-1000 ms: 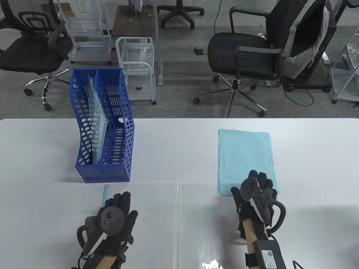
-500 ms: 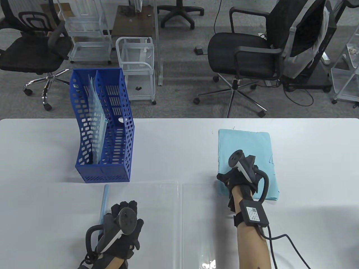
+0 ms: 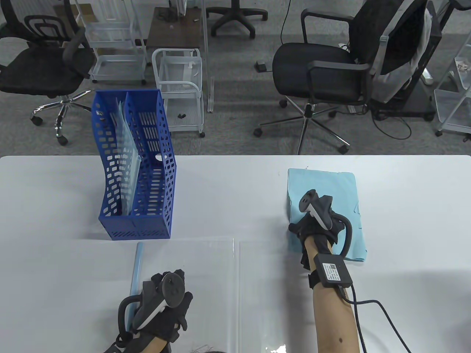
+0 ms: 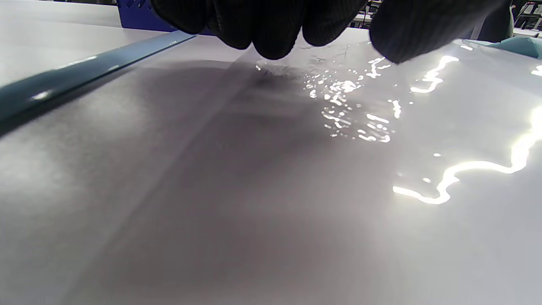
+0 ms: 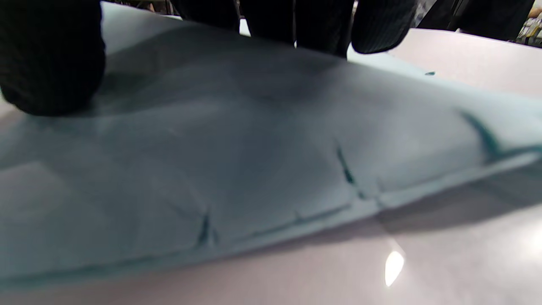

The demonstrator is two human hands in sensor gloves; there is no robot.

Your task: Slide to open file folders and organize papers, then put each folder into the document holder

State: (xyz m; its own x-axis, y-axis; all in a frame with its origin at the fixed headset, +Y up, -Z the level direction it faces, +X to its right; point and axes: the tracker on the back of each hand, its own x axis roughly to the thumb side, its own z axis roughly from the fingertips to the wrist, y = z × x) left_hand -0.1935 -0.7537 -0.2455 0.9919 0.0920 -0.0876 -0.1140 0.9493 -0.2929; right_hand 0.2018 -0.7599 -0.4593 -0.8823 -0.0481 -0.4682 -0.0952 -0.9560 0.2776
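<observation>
A stack of light blue papers (image 3: 323, 184) lies on the right of the white table (image 3: 235, 184). My right hand (image 3: 316, 220) rests on its near half, fingertips (image 5: 377, 25) and thumb pressing on the top sheet (image 5: 254, 148). A clear folder (image 3: 209, 272) lies spread flat at the front, its blue slide bar (image 3: 137, 264) along its left part. My left hand (image 3: 165, 290) presses its fingertips (image 4: 271, 29) on the glossy folder (image 4: 296, 190), just right of the slide bar (image 4: 84, 72). The blue document holder (image 3: 162, 176) stands at back left with clear folders (image 3: 127, 161) in its left slot.
Beyond the table's far edge stand black office chairs (image 3: 331, 70) and white wire carts (image 3: 180, 88). A cable (image 3: 382, 316) trails from my right wrist over the table's front right.
My right hand reached forward onto the blue paper stack, and the stack has turned slightly, its near end shifting right. My left hand drew back toward the front edge along the folder.
</observation>
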